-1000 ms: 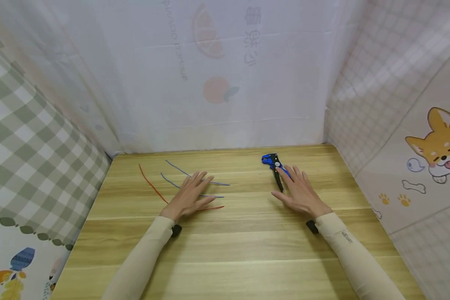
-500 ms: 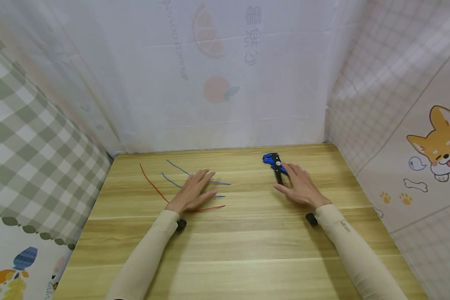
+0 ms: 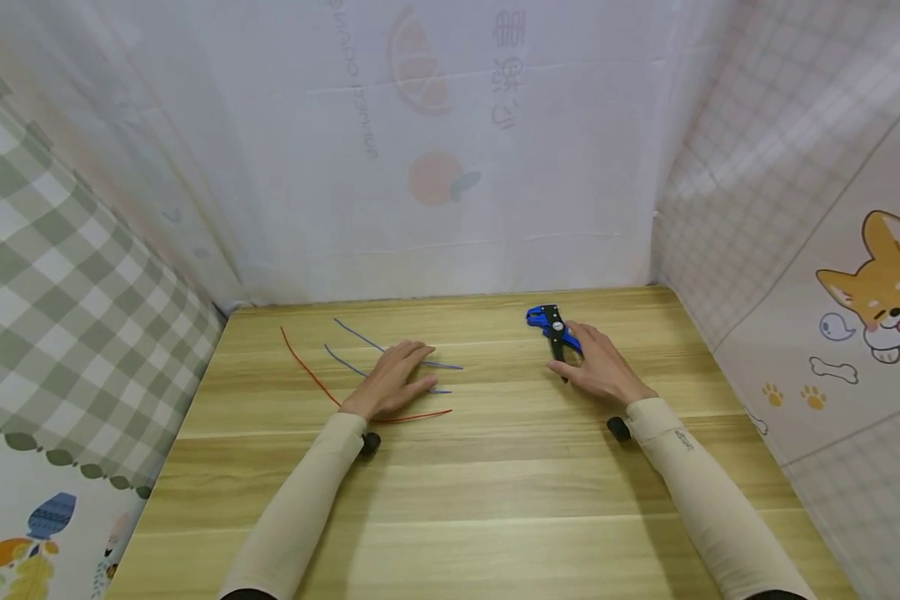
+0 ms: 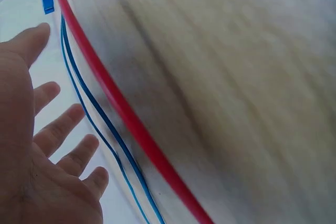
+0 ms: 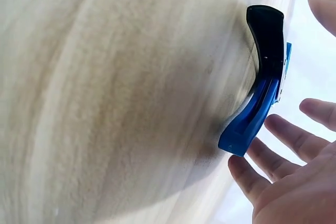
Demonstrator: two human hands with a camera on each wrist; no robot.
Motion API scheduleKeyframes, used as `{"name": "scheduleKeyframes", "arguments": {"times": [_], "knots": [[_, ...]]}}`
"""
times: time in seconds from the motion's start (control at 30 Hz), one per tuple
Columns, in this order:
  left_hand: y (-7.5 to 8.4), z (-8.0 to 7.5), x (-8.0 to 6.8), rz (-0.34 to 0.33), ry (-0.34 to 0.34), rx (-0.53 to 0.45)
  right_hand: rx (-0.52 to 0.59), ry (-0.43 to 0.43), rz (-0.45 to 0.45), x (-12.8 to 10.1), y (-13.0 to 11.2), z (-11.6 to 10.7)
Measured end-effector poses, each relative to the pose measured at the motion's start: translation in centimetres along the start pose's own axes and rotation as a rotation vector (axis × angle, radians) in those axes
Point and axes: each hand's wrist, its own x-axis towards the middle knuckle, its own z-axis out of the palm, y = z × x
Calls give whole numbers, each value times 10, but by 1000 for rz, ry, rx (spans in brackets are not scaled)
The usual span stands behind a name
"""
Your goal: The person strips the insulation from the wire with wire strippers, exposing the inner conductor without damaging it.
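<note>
Over three thin wires on the left half of the table, my left hand hovers with fingers spread loosely. One is a long bent red wire; the others are an upper blue wire and a lower blue wire, parts of all three hidden by the hand. In the left wrist view the red wire crosses beyond the palm, nothing in the fingers. My right hand is at the blue and black wire stripper, thumb by the black handle, relaxed fingertips beside the blue handle.
The wood-grain table ends at the back against a pale printed curtain. Patterned cloth walls stand at both sides, a green checked cloth on the left and a dog-print cloth on the right.
My left hand has shifted slightly right and away from me over the wires. The right hand has moved in closer at the wire stripper's handles. Wires and stripper lie where they were.
</note>
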Motion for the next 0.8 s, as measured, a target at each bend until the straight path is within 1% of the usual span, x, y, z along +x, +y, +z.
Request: {"name": "scheduleKeyframes", "arguments": {"times": [0.2,0.27,0.3,0.33,0.4,0.53,0.57,0.67,0.8], "knots": [[1,5,5,-29,3,-6,-13,-12,3,0,0,3],[-2,8,8,-15,20,-16,-17,-13,3,1,0,4],[-5,10,10,-2,34,-22,-21,-13,4,1,1,4],[-12,15,12,20,54,-15,-25,-14,7,2,1,5],[-23,23,18,50,88,-36,-35,-16,12,3,3,5],[-45,40,29,114,156,-8,-61,-12,13,5,4,7],[-45,41,30,121,167,-15,-67,-7,9,5,4,8],[-47,43,33,151,202,5,-81,7,1,6,2,8],[-40,37,32,129,208,-29,-91,18,-3,8,0,6]]}}
